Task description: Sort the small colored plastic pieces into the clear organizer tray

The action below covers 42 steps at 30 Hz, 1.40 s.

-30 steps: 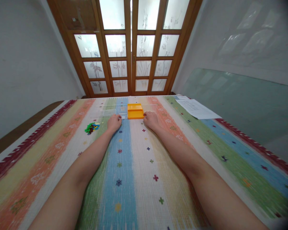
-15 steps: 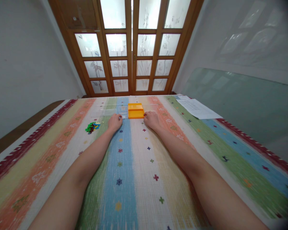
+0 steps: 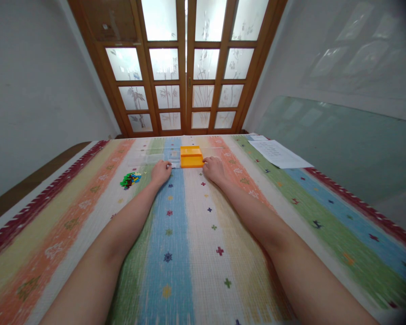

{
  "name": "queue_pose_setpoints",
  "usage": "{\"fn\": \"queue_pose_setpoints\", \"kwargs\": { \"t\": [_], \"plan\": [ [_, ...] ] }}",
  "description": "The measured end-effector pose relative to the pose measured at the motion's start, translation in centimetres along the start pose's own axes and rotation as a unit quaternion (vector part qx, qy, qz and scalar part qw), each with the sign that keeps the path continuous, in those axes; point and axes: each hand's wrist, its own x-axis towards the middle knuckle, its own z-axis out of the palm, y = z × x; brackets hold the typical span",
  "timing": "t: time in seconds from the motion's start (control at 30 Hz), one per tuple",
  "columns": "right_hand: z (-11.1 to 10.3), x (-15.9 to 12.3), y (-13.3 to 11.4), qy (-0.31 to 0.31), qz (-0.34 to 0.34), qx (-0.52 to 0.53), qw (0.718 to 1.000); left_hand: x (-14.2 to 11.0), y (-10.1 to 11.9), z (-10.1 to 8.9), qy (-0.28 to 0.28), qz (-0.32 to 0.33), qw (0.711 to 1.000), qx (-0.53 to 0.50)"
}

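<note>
An orange plastic box (image 3: 192, 161) with two compartments lies at the far middle of the table. My right hand (image 3: 214, 168) is at its near right corner, with curled fingers gripping the side. Just left of it sits a clear plastic box (image 3: 174, 159), see-through and hard to outline. My left hand (image 3: 160, 172) has thumb and fingers pinched on its near left edge. To the left of that hand is a small heap of green, blue, yellow and dark pieces (image 3: 130, 180), untouched; single pieces are too small to name.
More clear plastic (image 3: 145, 159) lies behind the heap. White printed sheets (image 3: 278, 154) rest at the far right of the striped tablecloth (image 3: 203, 271). Beyond the table stand wooden doors with glass panes (image 3: 186, 90).
My left hand has shifted very slightly left. My right hand, the orange box and the heap look the same.
</note>
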Motion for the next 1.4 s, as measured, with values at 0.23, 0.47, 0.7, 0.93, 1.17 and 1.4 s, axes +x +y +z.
{"fn": "queue_pose_setpoints", "kwargs": {
  "t": [0.23, 0.47, 0.7, 0.93, 1.17, 1.4],
  "plan": [
    [0.0, 0.0, 0.0, 0.000, 0.004, 0.001, 1.000, -0.3, 0.5, -0.3, -0.001, -0.016, 1.000, -0.004],
    [0.0, -0.1, 0.0, -0.002, 0.003, -0.003, 1.000, -0.4, 0.8, -0.8, 0.000, -0.019, 1.000, -0.012],
    [-0.1, 0.0, -0.2, -0.004, 0.007, -0.006, 1.000, -0.1, 0.4, -0.2, 0.002, 0.003, 1.000, -0.019],
    [-0.1, 0.0, -0.2, -0.008, 0.005, -0.006, 1.000, -0.1, 0.4, -0.2, -0.002, -0.001, 1.000, -0.023],
    [-0.1, 0.2, 0.3, 0.013, 0.026, 0.028, 0.999, -0.1, 0.3, -0.1, 0.003, 0.008, 1.000, -0.027],
    [-0.2, 0.5, 1.3, 0.026, 0.070, 0.045, 0.996, -0.1, 0.3, -0.1, 0.004, 0.002, 0.999, -0.034]
  ]
}}
